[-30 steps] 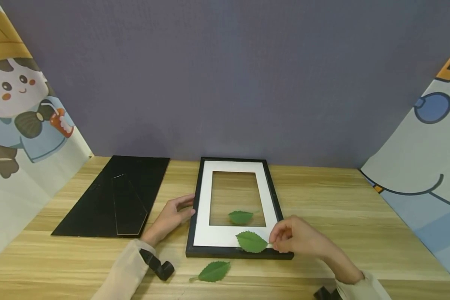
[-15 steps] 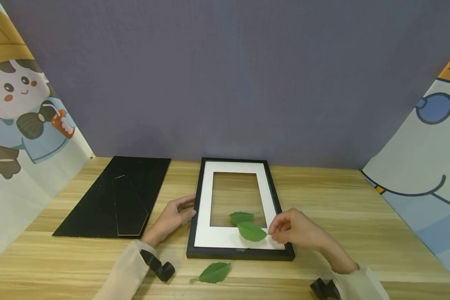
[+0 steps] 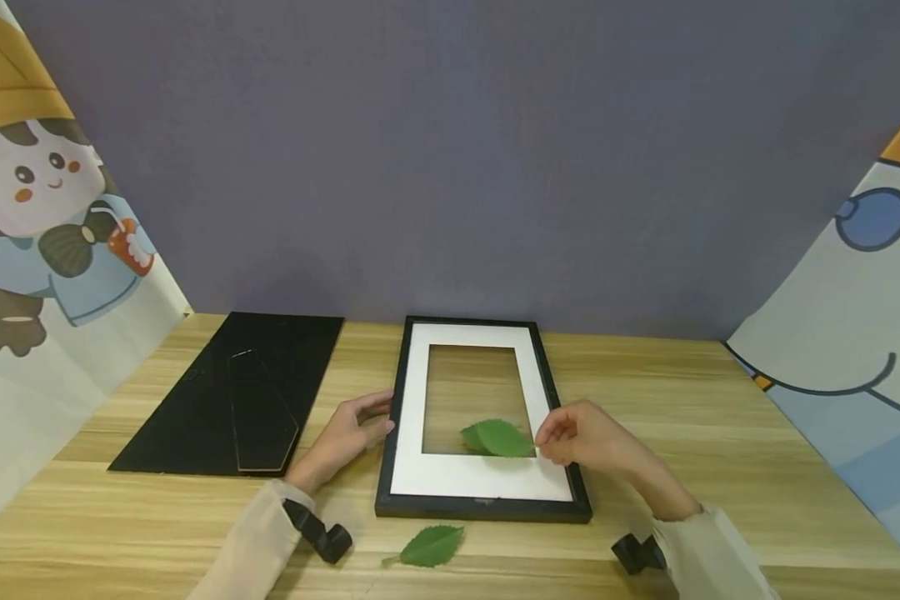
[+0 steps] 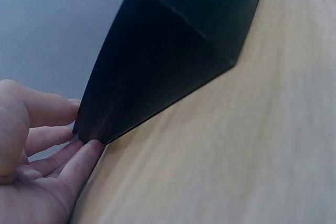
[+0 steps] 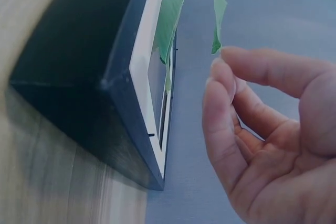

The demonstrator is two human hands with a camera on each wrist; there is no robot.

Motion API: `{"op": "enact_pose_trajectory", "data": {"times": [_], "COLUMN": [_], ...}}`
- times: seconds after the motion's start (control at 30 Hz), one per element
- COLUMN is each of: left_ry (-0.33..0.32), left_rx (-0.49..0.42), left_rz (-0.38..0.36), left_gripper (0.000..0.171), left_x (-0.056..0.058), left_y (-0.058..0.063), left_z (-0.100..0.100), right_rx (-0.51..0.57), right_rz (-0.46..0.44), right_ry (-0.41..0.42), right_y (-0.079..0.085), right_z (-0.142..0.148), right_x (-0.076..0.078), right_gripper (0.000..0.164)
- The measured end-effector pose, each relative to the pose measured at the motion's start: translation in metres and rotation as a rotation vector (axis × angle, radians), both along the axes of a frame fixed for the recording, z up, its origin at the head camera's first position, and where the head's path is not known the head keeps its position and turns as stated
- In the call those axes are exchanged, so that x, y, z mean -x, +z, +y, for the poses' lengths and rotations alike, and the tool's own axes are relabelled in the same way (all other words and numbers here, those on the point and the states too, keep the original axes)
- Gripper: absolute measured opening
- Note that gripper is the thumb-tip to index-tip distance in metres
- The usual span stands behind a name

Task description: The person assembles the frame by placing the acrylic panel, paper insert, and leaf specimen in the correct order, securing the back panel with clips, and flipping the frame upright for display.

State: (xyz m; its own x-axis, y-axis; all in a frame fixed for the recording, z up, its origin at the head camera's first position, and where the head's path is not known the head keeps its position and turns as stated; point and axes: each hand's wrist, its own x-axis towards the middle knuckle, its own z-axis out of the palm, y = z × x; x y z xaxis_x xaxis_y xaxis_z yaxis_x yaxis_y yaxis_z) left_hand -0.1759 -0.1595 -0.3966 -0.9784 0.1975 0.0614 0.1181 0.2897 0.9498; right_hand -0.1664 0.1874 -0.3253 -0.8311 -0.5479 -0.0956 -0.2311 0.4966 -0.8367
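Observation:
A black picture frame [image 3: 487, 507] with a white mat [image 3: 480, 479] lies on the table. Thumb and fingertips of my right hand [image 3: 588, 437] pinch a green leaf [image 3: 506, 438] by its stem over the lower part of the mat's window. In the right wrist view the held leaf [image 5: 219, 19] is clear of the frame, seen nearly edge-on. Another leaf [image 3: 470, 435] lies inside the window, mostly covered by the held one in the head view. My left hand [image 3: 348, 433] rests its extended fingertips against the frame's left side.
A third leaf [image 3: 431, 546] lies on the wooden table [image 3: 667, 417] in front of the frame. To the left is a flat black backing board [image 3: 270, 392] with a stand flap. A grey-purple panel [image 3: 465, 167] rises behind the table.
The right hand has carried its leaf forward from the mat's front margin to over the window, where it now overlaps the lying leaf. The left hand keeps its place on the frame.

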Motion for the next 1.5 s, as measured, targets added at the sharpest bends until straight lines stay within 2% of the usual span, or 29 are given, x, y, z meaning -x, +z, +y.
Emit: {"op": "enact_pose_trajectory", "data": {"times": [0.27,0.63,0.97,1.17,1.5], "left_ry": [-0.016,0.006,0.020,0.019,0.010], "left_rx": [-0.009,-0.020,-0.014,-0.012,0.003], "left_rz": [0.008,-0.023,-0.030,-0.022,0.000], "left_gripper": [0.052,0.052,0.051,0.051,0.051], "left_x": [-0.001,0.000,0.001,0.001,0.001], "left_y": [0.001,-0.001,-0.002,-0.001,0.000], "left_z": [0.000,0.002,0.002,0.002,0.001], "right_rx": [0.035,0.045,0.031,0.012,0.028], "right_rz": [0.009,-0.010,0.049,0.040,0.077], "right_ry": [-0.010,-0.089,-0.140,-0.177,-0.215], "right_y": [-0.005,-0.013,-0.020,-0.022,-0.030], "right_z": [-0.003,-0.007,-0.008,-0.010,-0.011], "right_x": [0.012,0.025,0.035,0.037,0.039], "right_gripper": [0.013,0.016,0.014,0.012,0.016]}}
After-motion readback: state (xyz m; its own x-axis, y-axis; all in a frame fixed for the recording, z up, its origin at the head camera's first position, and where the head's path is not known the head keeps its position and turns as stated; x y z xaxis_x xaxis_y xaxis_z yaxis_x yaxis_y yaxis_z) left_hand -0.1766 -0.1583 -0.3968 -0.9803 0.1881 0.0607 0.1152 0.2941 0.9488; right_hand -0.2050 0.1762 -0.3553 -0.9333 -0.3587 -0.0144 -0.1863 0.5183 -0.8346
